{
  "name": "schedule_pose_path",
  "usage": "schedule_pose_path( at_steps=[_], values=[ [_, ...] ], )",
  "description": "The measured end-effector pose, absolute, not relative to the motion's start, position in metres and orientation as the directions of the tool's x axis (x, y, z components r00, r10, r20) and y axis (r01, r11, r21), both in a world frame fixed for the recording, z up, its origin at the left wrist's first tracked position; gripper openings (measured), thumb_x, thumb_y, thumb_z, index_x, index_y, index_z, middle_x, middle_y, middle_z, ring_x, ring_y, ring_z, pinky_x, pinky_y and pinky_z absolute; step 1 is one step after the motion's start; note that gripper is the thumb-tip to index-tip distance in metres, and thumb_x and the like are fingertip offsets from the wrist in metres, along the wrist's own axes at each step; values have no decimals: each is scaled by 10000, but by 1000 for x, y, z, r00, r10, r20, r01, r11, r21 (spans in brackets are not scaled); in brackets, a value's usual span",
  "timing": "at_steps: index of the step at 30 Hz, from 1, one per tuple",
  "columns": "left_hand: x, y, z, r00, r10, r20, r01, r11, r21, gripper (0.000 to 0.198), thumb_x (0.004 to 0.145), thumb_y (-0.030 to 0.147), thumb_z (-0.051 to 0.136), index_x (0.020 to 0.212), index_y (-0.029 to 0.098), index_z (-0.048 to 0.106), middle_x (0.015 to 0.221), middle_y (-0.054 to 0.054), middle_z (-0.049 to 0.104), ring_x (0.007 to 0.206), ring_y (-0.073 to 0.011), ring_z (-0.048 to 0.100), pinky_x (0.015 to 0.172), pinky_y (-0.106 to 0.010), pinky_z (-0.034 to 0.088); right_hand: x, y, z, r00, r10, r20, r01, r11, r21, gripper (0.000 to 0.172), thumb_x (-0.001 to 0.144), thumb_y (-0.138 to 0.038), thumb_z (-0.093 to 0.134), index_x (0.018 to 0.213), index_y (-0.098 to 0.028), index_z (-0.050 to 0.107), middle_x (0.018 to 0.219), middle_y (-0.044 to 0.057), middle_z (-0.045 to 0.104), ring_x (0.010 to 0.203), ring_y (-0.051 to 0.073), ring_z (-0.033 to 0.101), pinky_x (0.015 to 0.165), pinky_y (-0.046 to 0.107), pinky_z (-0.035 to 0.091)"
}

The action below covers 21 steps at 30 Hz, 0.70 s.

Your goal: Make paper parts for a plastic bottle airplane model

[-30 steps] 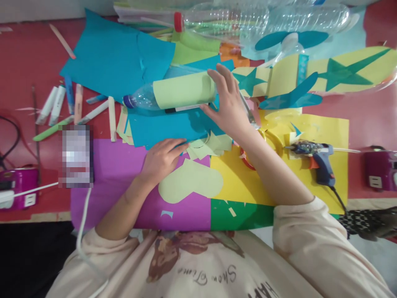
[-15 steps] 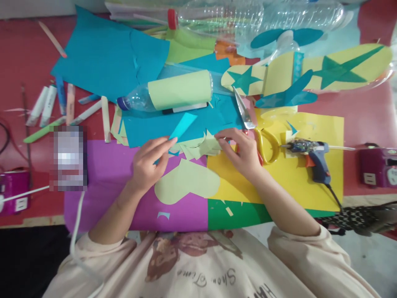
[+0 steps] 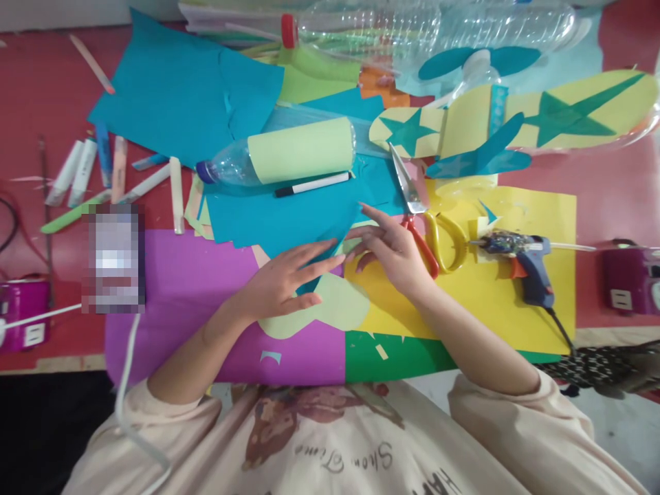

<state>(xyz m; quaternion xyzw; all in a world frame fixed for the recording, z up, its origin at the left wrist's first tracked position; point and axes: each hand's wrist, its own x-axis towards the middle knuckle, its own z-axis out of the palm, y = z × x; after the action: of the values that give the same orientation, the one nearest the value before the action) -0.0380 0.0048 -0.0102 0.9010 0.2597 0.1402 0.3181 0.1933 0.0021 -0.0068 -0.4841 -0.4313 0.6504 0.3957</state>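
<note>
My left hand (image 3: 289, 278) is open over the pale green heart-like paper shape (image 3: 335, 302), fingers stretched towards my right. A dark blue paper piece (image 3: 309, 285) shows beneath its fingers; whether they touch it I cannot tell. My right hand (image 3: 389, 251) hovers over the edge of the yellow sheet (image 3: 392, 302), fingers spread, its fingertips close to those of my left. Just beyond it lie scissors (image 3: 412, 196) with one red and one yellow handle. A clear bottle wrapped in pale green paper (image 3: 302, 150) lies behind, with a black-and-white marker (image 3: 314, 184) before it.
A glue gun (image 3: 526, 258) rests on the yellow sheet at right. A phone-like blurred device (image 3: 116, 258) lies at left, below several markers (image 3: 82, 172). A star-decorated bottle model (image 3: 464, 130) stands back right. Large clear bottles (image 3: 371, 31) and blue sheets (image 3: 185, 89) lie behind.
My left hand has moved right and its fingers have opened out; the bright blue strip it held no longer shows raised. My right hand has spread its fingers and shifted slightly.
</note>
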Motion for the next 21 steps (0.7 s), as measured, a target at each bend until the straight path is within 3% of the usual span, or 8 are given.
schedule_pose_path(
  at_steps=[3, 5, 7, 10, 13, 15, 17, 21],
  values=[
    [-36, 5, -11, 835, 535, 126, 336, -678, 654, 648, 962, 591, 288, 1531, 286, 240, 1539, -99, 386, 1406, -276, 395, 1143, -434, 353, 195, 1, 0, -209, 931, -298, -64, -318, -946, 773, 777, -534, 659, 1413, -198, 375, 861, 29, 692, 594, 143, 675, 435, 235, 514],
    [-34, 3, -11, 870, 472, 143, 283, -714, 640, 626, 962, 592, 270, 1492, 270, 353, 1541, -112, 378, 1413, -289, 383, 1156, -465, 327, 193, -1, 1, -211, 921, -327, 32, -328, -944, 909, 715, -512, 736, 1454, -175, 326, 645, -33, 641, 465, 138, 614, 363, 228, 434],
    [-32, 1, -9, 893, 432, 124, 269, -735, 623, 608, 959, 600, 260, 1400, 260, 506, 1531, -122, 393, 1410, -300, 386, 1163, -493, 309, 191, -2, 0, -179, 923, -340, 117, -323, -939, 933, 704, -418, 772, 1470, -167, 300, 478, -95, 541, 373, 136, 543, 344, 239, 393],
    [-34, 1, -6, 876, 476, 71, 336, -711, 618, 605, 958, 605, 249, 1335, 266, 578, 1508, -100, 438, 1402, -282, 401, 1177, -476, 298, 193, 1, -4, -106, 947, -304, 101, -294, -951, 746, 729, -342, 732, 1387, -208, 405, 474, -99, 530, 372, 141, 529, 374, 267, 427],
    [-39, 5, -5, 783, 619, 62, 466, -649, 601, 565, 985, 548, 236, 1372, 263, 534, 1506, -81, 446, 1397, -264, 410, 1186, -477, 284, 206, 8, -4, 17, 975, -223, 13, -223, -975, 383, 724, -375, 676, 1072, -250, 578, 616, -45, 601, 500, 151, 586, 463, 296, 489],
    [-41, 8, -7, 692, 719, 73, 555, -594, 582, 516, 1002, 490, 271, 1389, 246, 509, 1506, -87, 445, 1402, -262, 403, 1180, -486, 294, 221, 13, -2, 170, 966, -193, -35, -190, -981, 207, 714, -375, 644, 866, -247, 583, 676, -19, 613, 597, 165, 611, 545, 318, 516],
    [-42, 9, -7, 613, 785, 90, 613, -544, 574, 466, 1011, 431, 307, 1369, 228, 524, 1484, -95, 473, 1389, -259, 422, 1166, -489, 323, 239, 20, -1, 298, 935, -191, -72, -178, -982, 145, 727, -366, 583, 780, -234, 557, 684, 0, 602, 627, 175, 609, 588, 341, 514],
    [-42, 5, -5, 506, 854, 119, 608, -451, 653, 398, 1011, 380, 336, 1281, 230, 588, 1388, -81, 576, 1296, -239, 528, 1097, -460, 431, 261, 33, -4, 318, 932, -174, -76, -158, -985, 166, 733, -390, 510, 676, -236, 482, 627, 12, 540, 683, 199, 610, 681, 391, 503]
  ],
)
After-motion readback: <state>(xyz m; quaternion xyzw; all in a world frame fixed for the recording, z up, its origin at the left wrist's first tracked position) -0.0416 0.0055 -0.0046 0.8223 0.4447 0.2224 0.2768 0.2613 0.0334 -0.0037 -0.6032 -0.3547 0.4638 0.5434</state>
